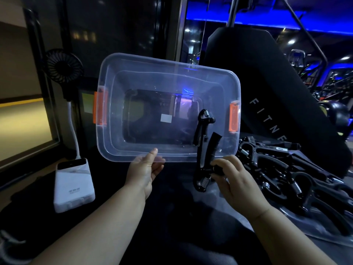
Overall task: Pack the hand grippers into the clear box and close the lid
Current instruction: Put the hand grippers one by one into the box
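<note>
Right hand [236, 180] pinches a black hand gripper [205, 159] low down, near its spring, fingers curled round one handle. The gripper's long axis runs nearly upright in the view. Its two handles point up and away from the hand, and their tips already overlap the near rim of the clear box [107, 77].

Left hand [145, 169] grips that near rim at its middle, thumb on top and fingers underneath. It holds the box lifted and tilted so the open mouth faces the person.

The mouth lies straight ahead of the right hand and slightly to its left, so the coming move is probably a short push forward, handles first. A second gripper [202, 125] already lies inside against the right end, just beyond the held one. The left and middle of the box floor are bare, which gives more room there.

The edges to mind are the near rim and the orange latch [234, 117] on the right end, which sits close to the handle tips.

A pile of grippers [286, 169] waits just right of the right hand, on what looks like the clear lid [305, 232].
</note>
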A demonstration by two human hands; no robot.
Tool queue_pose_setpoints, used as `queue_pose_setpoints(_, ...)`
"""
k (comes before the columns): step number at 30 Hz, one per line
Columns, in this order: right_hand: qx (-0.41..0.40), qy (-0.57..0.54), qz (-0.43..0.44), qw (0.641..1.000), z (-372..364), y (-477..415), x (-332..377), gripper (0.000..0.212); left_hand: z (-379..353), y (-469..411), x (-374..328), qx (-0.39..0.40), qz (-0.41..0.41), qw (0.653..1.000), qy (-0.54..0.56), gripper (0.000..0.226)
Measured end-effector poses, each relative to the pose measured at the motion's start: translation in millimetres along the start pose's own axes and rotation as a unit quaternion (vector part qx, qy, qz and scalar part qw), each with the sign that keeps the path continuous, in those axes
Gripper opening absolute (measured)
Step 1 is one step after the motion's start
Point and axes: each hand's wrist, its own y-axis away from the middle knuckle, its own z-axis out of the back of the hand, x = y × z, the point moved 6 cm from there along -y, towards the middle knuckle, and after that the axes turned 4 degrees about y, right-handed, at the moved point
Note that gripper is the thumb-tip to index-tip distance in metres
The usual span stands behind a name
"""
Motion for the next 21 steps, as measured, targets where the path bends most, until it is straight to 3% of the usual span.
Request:
queue_pose_setpoints(5, 0.024, -0.009, 0.002, 1.000, -1, -1, 4, 0.023, 1, 1, 0, 0.001, -0.001, 1.000, 0.000, 0.014)
queue_pose_setpoints(10, 0.016, -0.033, -0.060, 0.998, -2, 2, -4, 0.014, 0, 1, 0, 0.003, 0.000, 1.000, 0.003, 0.014)
queue_pose_setpoints(21, 0.033, 0.030, -0.197, 0.979, -11, 6, -31, 0.048, 1, -1, 1, 0.008, 0.001, 1.000, 0.006, 0.014)
